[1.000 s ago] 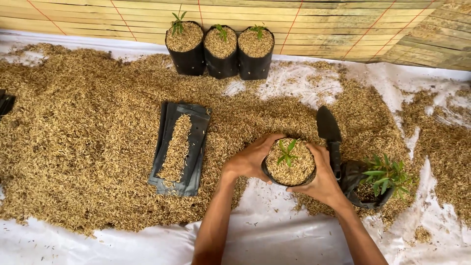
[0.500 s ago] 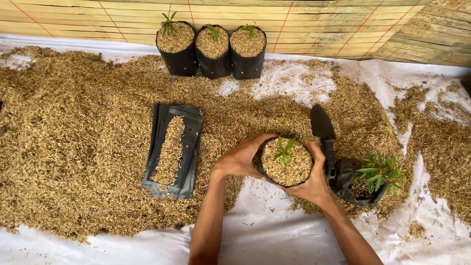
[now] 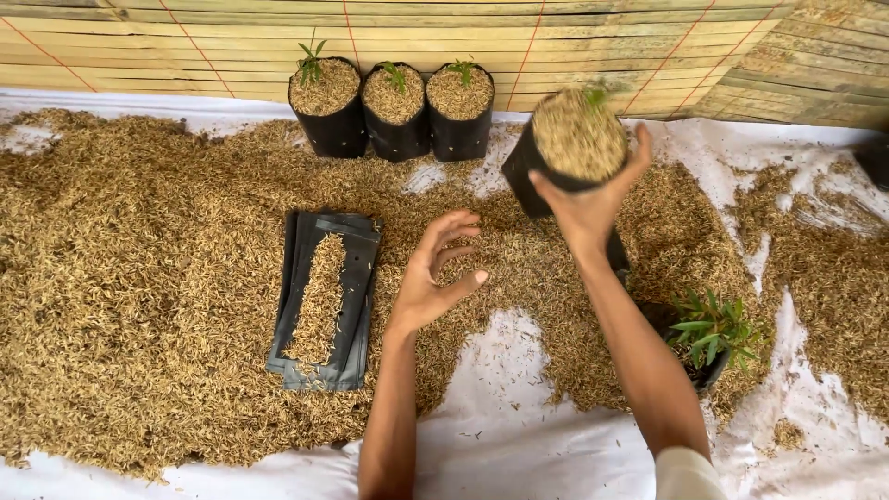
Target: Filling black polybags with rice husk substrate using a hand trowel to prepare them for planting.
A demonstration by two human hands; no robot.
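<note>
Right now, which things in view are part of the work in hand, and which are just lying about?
In hand:
- right hand lifting the black husk-filled grow bag with a small green seedling
- left hand, open, holding nothing
- row of three filled black seedling bags by the bamboo wall

Lying about:
- stack of flat empty black bags
- loose rice husk
- white ground sheet
- leafy green plant clump

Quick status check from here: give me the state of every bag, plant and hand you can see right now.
Right hand: raised, gripping the filled grow bag.
Filled grow bag: lifted, tilted, full of husk, small seedling on top.
Left hand: open, empty, above the husk.
Three potted bags: upright in a row, filled, each with a seedling.
Stack of empty bags: flat, husk scattered on top.
Seedling bundle: lying in a dark bag, unplanted.
</note>
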